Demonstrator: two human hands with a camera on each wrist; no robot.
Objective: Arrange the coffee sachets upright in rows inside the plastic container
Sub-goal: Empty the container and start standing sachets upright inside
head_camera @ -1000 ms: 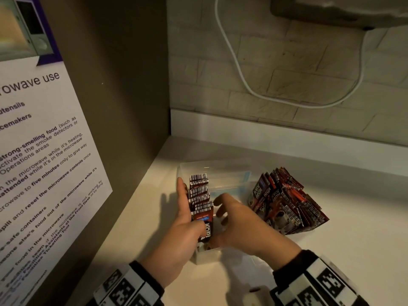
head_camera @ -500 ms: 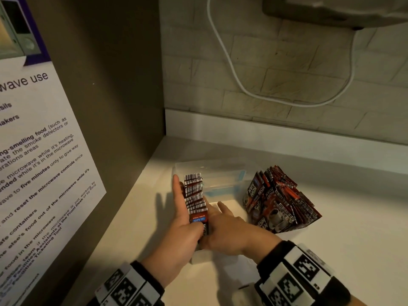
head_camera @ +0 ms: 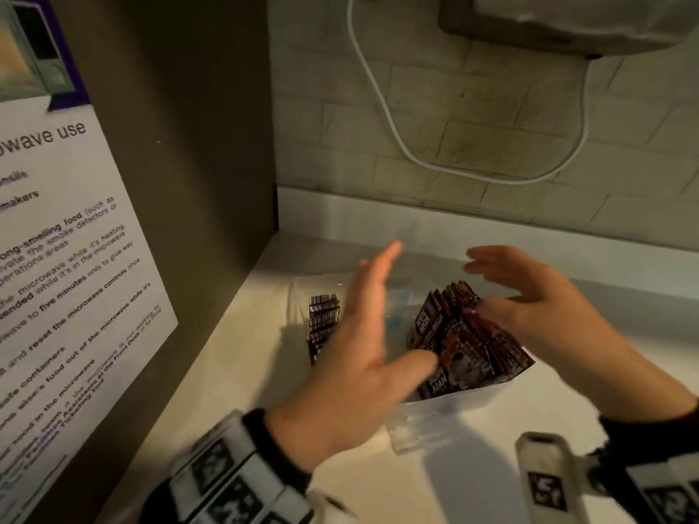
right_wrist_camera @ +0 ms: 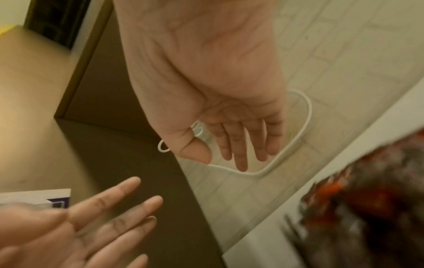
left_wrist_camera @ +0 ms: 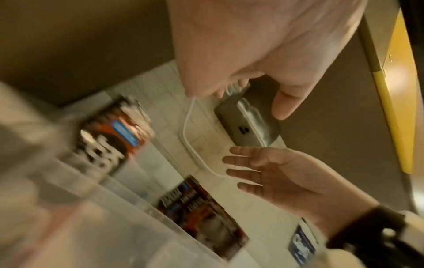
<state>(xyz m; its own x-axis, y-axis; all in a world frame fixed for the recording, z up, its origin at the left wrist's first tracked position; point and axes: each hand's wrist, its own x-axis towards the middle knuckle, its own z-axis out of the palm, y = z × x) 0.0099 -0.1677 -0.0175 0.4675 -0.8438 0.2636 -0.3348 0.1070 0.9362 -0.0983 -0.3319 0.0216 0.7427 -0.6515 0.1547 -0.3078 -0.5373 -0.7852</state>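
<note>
A clear plastic container (head_camera: 427, 421) stands on the white counter. At its left side is an upright row of coffee sachets (head_camera: 323, 323), barcode edges up, also seen blurred as the sachet row (left_wrist_camera: 114, 137). A loose bunch of red-and-black sachets (head_camera: 465, 342) leans at its right side. My left hand (head_camera: 382, 308) hovers above the middle of the container, fingers straight, holding nothing. My right hand (head_camera: 491, 285) is spread just over the loose bunch (right_wrist_camera: 367, 217), empty too. Both palms face each other.
A brown side panel with a microwave-use poster (head_camera: 68, 277) closes off the left. A white cable (head_camera: 397, 138) loops on the tiled back wall under a grey mounted unit (head_camera: 567, 20). White counter (head_camera: 624, 372) extends to the right.
Both hands let go of the upright sachet row at the left and lifted up. They moved right, the right hand now over the loose bunch.
</note>
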